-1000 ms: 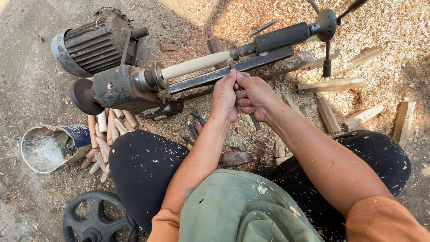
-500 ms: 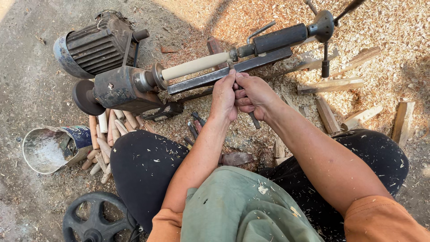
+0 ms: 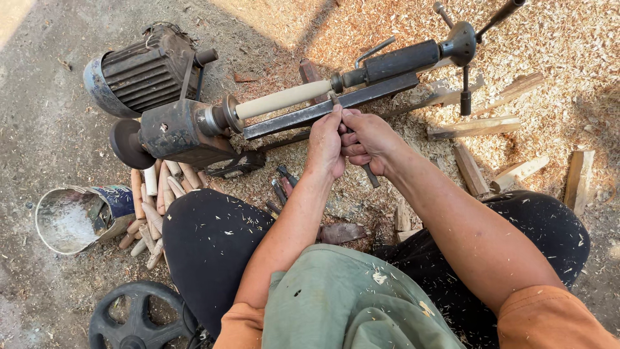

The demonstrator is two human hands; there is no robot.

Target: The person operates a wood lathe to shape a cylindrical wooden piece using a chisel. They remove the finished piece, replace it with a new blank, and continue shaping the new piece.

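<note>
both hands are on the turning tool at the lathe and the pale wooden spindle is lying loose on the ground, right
Not quite. Both the left hand and the right hand do grip the turning tool, but the pale wooden spindle is mounted on the lathe, held between its two ends above the bar. The head view shows it.

Seated on the ground at a small lathe, pale wooden rod mounted between its ends. Left hand and right hand together grip a metal chisel against the rail, tip near the rod's right end. Electric motor behind; finished pegs and a tin can at left, wood shavings at right.
</note>
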